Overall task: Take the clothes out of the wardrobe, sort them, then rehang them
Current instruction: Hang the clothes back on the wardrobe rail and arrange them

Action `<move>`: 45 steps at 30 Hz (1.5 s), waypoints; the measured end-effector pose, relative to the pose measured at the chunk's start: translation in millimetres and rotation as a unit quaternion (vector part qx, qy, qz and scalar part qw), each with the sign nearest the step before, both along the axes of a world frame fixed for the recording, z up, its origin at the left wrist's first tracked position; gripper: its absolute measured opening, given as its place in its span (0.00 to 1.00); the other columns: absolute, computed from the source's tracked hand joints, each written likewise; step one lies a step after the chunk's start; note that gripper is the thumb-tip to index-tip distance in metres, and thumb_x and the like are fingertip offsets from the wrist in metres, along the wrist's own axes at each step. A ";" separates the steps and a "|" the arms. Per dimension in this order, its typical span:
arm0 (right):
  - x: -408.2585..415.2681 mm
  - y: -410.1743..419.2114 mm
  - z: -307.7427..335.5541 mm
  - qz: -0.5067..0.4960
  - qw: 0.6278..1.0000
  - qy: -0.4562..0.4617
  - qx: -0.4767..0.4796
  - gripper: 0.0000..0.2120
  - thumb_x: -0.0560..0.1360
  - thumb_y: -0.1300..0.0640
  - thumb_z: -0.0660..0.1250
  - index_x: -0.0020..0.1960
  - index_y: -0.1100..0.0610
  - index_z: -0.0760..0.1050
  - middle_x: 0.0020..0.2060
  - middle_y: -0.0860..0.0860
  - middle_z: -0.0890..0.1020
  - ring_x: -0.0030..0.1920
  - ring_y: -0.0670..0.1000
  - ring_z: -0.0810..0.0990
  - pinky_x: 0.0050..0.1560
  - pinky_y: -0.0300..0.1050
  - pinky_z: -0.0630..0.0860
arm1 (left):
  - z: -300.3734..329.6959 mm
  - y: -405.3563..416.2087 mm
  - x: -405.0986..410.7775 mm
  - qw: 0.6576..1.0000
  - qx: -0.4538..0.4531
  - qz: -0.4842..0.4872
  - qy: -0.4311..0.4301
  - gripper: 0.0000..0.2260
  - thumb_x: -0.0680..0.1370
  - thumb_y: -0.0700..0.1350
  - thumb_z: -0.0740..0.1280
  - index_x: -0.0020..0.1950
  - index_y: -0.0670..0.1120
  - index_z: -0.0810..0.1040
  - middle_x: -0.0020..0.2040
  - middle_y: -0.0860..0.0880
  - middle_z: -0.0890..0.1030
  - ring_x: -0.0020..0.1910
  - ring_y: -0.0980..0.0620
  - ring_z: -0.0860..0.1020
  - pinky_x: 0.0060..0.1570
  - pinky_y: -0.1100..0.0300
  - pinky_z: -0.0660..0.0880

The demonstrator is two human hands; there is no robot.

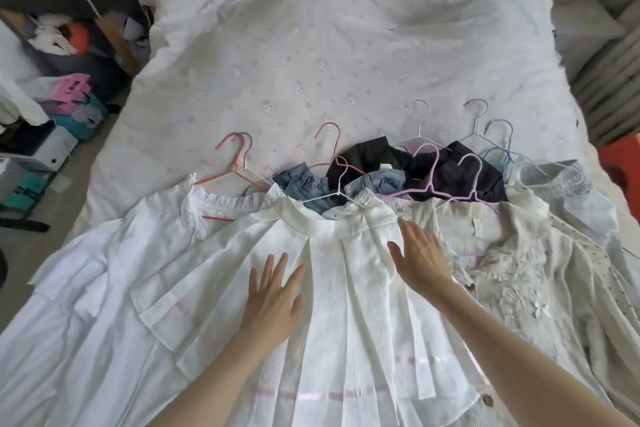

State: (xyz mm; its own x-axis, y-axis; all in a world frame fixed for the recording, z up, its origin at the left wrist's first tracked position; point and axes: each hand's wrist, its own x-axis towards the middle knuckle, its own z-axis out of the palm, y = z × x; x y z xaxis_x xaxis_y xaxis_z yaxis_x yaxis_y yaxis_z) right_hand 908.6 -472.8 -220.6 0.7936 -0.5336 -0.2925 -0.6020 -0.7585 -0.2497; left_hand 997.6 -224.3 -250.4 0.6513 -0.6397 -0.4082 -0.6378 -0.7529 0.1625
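The skirt point(346, 288) lies on the bed point(311, 62) beneath both hands' flat, spread fingers point(277, 270); hangers point(332, 156) sit beyond the fingertips. Probably smoothing: stroke outward along pleats.

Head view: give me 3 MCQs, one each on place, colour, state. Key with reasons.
1. Where do the clothes lie?
A. on the bed
B. in a wardrobe
C. on the floor

2. What colour is the leftmost hanger?
A. blue
B. pink-red
C. black

3. How are the hands?
A. gripping hangers
B. clenched in the air
C. flat on the white garment

Key:
1 A: garments spread over the bed.
2 B: the leftmost hanger is pink-red.
3 C: left hand and right hand rest with straight fingers on the white garment.
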 end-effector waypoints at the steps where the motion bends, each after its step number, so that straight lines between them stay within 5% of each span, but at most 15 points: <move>1: 10.4 -7.7 -7.2 -0.004 1.000 -0.001 -0.003 0.26 0.80 0.49 0.54 0.75 0.57 0.53 0.73 0.54 0.61 0.72 0.55 0.60 0.72 0.52 0.55 | -8.7 -6.6 6.2 1.000 0.010 -0.008 -0.001 0.22 0.71 0.52 0.54 0.62 0.50 0.73 0.62 0.43 0.77 0.60 0.40 0.76 0.50 0.43 0.75; 5: 43.8 -28.0 -34.5 -0.005 1.000 0.029 -0.003 0.25 0.80 0.50 0.54 0.74 0.58 0.55 0.72 0.55 0.63 0.70 0.57 0.62 0.70 0.52 0.58 | -39.1 -16.7 12.2 0.998 0.024 -0.010 0.050 0.21 0.70 0.53 0.54 0.62 0.52 0.69 0.60 0.44 0.78 0.56 0.39 0.79 0.45 0.43 0.77; 16: 74.2 -38.5 -69.1 -0.050 0.995 0.082 -0.007 0.21 0.80 0.50 0.54 0.66 0.64 0.65 0.63 0.58 0.70 0.64 0.58 0.67 0.64 0.49 0.64 | -66.8 -12.9 15.1 0.998 0.019 -0.005 0.064 0.23 0.69 0.53 0.54 0.64 0.55 0.70 0.65 0.46 0.75 0.60 0.42 0.76 0.51 0.43 0.75; 19: 72.7 -39.0 -65.8 -0.047 0.995 0.078 0.029 0.18 0.81 0.53 0.54 0.64 0.65 0.67 0.62 0.60 0.71 0.63 0.60 0.67 0.63 0.50 0.65 | -62.1 -12.3 17.2 0.997 -0.008 0.003 0.072 0.34 0.69 0.58 0.40 0.73 0.56 0.62 0.77 0.49 0.53 0.75 0.44 0.54 0.70 0.44 0.53; 22: 63.2 -33.8 -57.8 -0.040 0.998 0.027 0.046 0.13 0.81 0.56 0.53 0.57 0.63 0.70 0.57 0.59 0.73 0.58 0.59 0.71 0.58 0.51 0.68 | -49.9 -9.8 16.1 0.994 -0.019 0.035 0.105 0.30 0.73 0.58 0.38 0.75 0.58 0.55 0.77 0.54 0.42 0.76 0.50 0.41 0.71 0.52 0.39; 25: 47.9 -22.6 -43.6 -0.063 0.995 -0.052 0.058 0.08 0.81 0.57 0.53 0.49 0.60 0.68 0.46 0.57 0.78 0.46 0.57 0.76 0.46 0.50 0.69 | -27.6 -9.6 12.9 0.987 -0.092 0.081 0.106 0.19 0.82 0.45 0.50 0.73 0.54 0.60 0.77 0.52 0.49 0.76 0.52 0.44 0.72 0.55 0.42; 29: 16.9 -12.2 -6.2 -0.066 0.977 -0.203 0.008 0.07 0.79 0.59 0.54 0.44 0.59 0.67 0.37 0.53 0.76 0.36 0.55 0.72 0.49 0.53 0.63 | 15.2 -16.3 16.3 0.964 -0.231 0.130 0.027 0.23 0.77 0.49 0.50 0.71 0.47 0.65 0.74 0.44 0.62 0.74 0.47 0.57 0.71 0.48 0.58; 31: -6.0 -13.1 19.2 -0.067 0.962 -0.265 0.013 0.08 0.78 0.58 0.53 0.41 0.56 0.64 0.32 0.49 0.72 0.32 0.54 0.69 0.40 0.49 0.61 | 38.6 -23.8 22.6 0.951 -0.289 0.102 -0.040 0.23 0.76 0.49 0.51 0.69 0.45 0.64 0.70 0.40 0.67 0.71 0.45 0.61 0.65 0.42 0.65; 35: -62.5 -27.0 77.3 -0.069 0.929 -0.363 -0.029 0.06 0.75 0.61 0.57 0.39 0.57 0.66 0.28 0.40 0.63 0.29 0.51 0.64 0.35 0.46 0.61 | 103.5 -48.7 22.1 0.934 -0.318 0.058 -0.150 0.23 0.77 0.51 0.52 0.71 0.46 0.61 0.69 0.41 0.67 0.70 0.43 0.61 0.64 0.35 0.61; 38: -106.6 -40.9 123.4 -0.092 0.915 -0.383 -0.088 0.04 0.74 0.64 0.60 0.40 0.63 0.69 0.30 0.50 0.74 0.31 0.58 0.71 0.36 0.47 0.63 | 157.8 -74.7 13.9 0.917 -0.347 0.000 -0.198 0.22 0.77 0.53 0.54 0.68 0.46 0.67 0.64 0.42 0.72 0.67 0.42 0.65 0.64 0.34 0.58; 41: -156.1 -49.6 164.1 -0.115 0.901 -0.387 -0.157 0.07 0.74 0.62 0.58 0.41 0.64 0.71 0.31 0.55 0.75 0.33 0.60 0.74 0.40 0.44 0.56 | 202.8 -100.8 -2.4 0.912 -0.374 -0.053 -0.160 0.24 0.76 0.57 0.51 0.61 0.45 0.74 0.51 0.45 0.78 0.54 0.42 0.76 0.60 0.42 0.67; 45: -230.0 -47.8 211.5 -0.160 0.878 -0.396 -0.218 0.10 0.75 0.58 0.54 0.41 0.61 0.71 0.32 0.52 0.75 0.35 0.54 0.71 0.40 0.43 0.54 | 239.6 -139.4 -41.2 0.882 -0.449 -0.141 -0.028 0.27 0.75 0.61 0.50 0.51 0.41 0.78 0.46 0.46 0.79 0.47 0.42 0.78 0.49 0.52 0.70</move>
State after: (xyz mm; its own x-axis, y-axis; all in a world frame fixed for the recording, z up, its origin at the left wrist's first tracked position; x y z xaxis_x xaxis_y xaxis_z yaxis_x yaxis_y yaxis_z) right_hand 678.6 -520.6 -9.1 0.4454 -0.6900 0.5705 -0.5704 -0.7098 -0.4132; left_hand 956.4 -363.8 -10.8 0.4179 -0.8277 0.3745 -0.8053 -0.1467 0.5744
